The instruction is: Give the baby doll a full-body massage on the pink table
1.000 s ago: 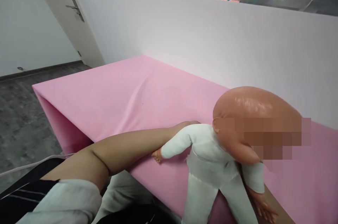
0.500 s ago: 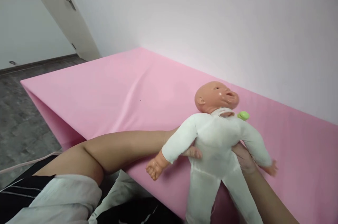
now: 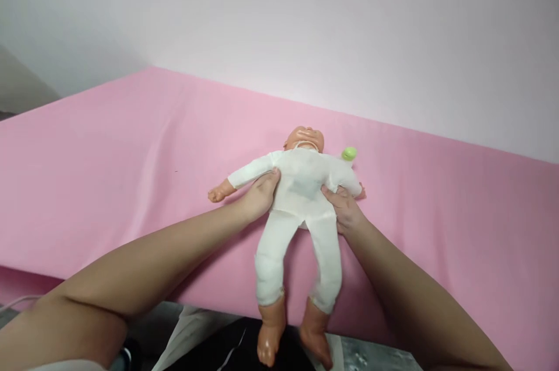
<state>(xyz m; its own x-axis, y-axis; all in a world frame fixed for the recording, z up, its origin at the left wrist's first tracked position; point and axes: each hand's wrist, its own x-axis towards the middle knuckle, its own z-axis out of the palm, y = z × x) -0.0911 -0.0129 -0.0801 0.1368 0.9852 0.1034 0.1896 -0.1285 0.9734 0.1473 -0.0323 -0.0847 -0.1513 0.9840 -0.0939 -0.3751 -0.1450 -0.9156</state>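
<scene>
A baby doll (image 3: 302,184) in a white cloth suit lies on its back on the pink tabletop (image 3: 131,149), head away from me, bare feet hanging over the near edge. My left hand (image 3: 257,195) grips its torso under the doll's right arm. My right hand (image 3: 345,208) grips the other side of the torso. A small green pacifier (image 3: 348,154) lies on the pink cloth just right of the doll's head.
A white partition wall (image 3: 332,39) runs along the far side of the table. The pink cloth stretches wide to the left and right of the doll. Grey floor and dark and white clothing show below the table's near edge.
The doll went from upright and close to the camera to lying flat on the table, farther away. Both my hands stayed on its torso. The view turned right, losing the door.
</scene>
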